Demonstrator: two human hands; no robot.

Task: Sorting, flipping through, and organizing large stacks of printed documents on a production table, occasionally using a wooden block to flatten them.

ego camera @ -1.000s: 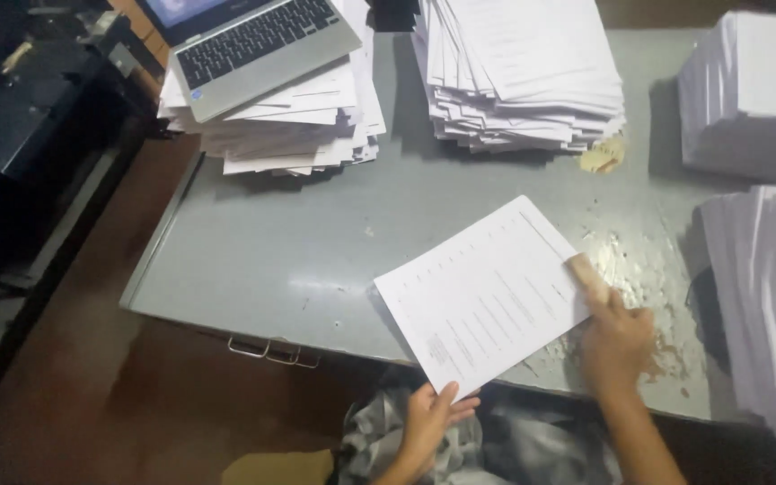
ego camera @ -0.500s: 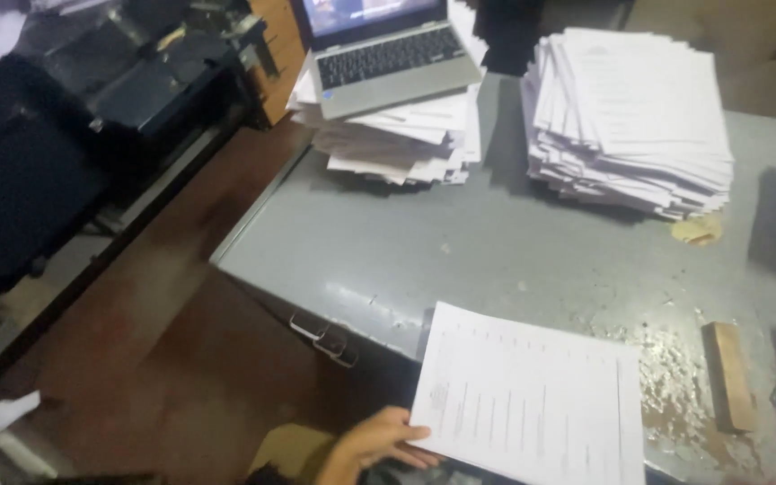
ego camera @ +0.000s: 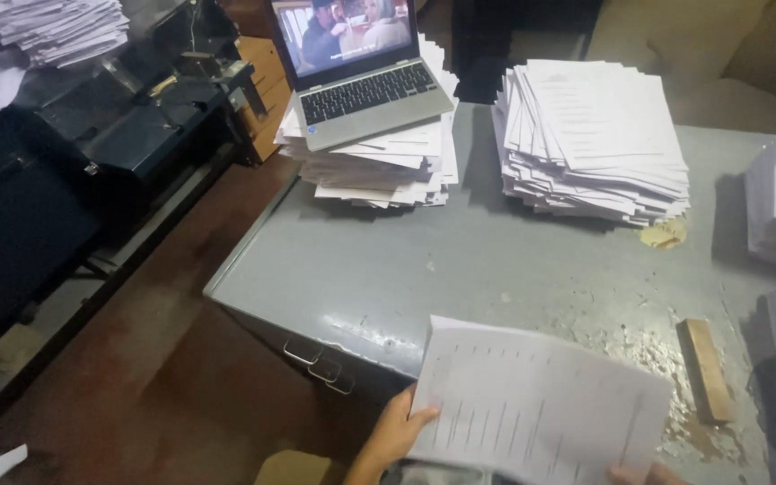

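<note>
Currently, both hands are gripping the white printed paper sheet (ego camera: 536,409): left hand (ego camera: 397,436) at 9 o'clock, right hand (ego camera: 644,474) at 5 o'clock; advisably keeping it flat over the grey metal table (ego camera: 496,269).

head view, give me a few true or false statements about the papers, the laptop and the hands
1. The left hand holds the printed sheet at its left edge. True.
2. The laptop is shut. False: it is open, its screen lit, resting on a paper stack.
3. A wooden block lies on the grey table right of the sheet. True.
4. The wooden block sits on top of the large middle stack. False: it lies on the bare table.
5. The right hand is in full view. False: only a small part shows at the sheet's lower edge, its grip unclear.
</note>
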